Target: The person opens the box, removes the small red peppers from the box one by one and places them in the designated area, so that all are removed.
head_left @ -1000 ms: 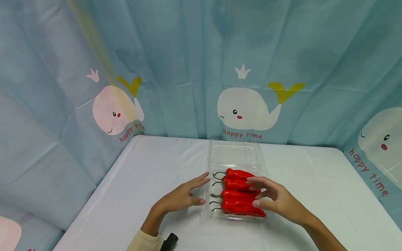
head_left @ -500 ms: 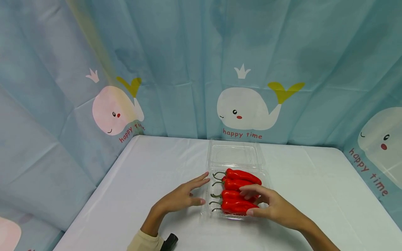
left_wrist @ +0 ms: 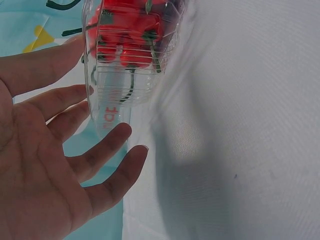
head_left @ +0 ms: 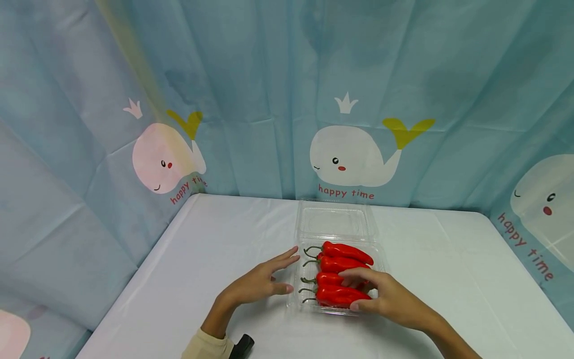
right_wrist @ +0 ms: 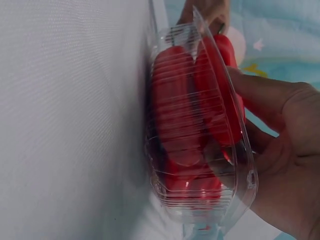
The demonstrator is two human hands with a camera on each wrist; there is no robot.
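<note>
Several red peppers with green stems (head_left: 338,295) lie side by side in a clear plastic clamshell container (head_left: 380,249), stems toward the left. My right hand (head_left: 383,296) reaches over the container's right side. Its thumb rests along the nearest pepper and its fingers curl over the peppers' tip ends; in the right wrist view the thumb (right_wrist: 260,92) lies against the upper pepper (right_wrist: 225,105). My left hand (head_left: 257,286) stays by the container's left edge with fingers spread and nothing in them. Its fingertips are close to the clear rim in the left wrist view.
The container's clear lid (head_left: 334,222) lies folded back, away from me. A white-covered table (head_left: 237,224) extends on both sides, with a blue whale-print curtain (head_left: 269,99) behind it. A black object (head_left: 242,346) shows by the left sleeve.
My right hand has shifted left and slightly toward me, uncovering the far peppers' tips. The nearest pepper's tip no longer juts over the container's right corner. My left hand has not moved.
</note>
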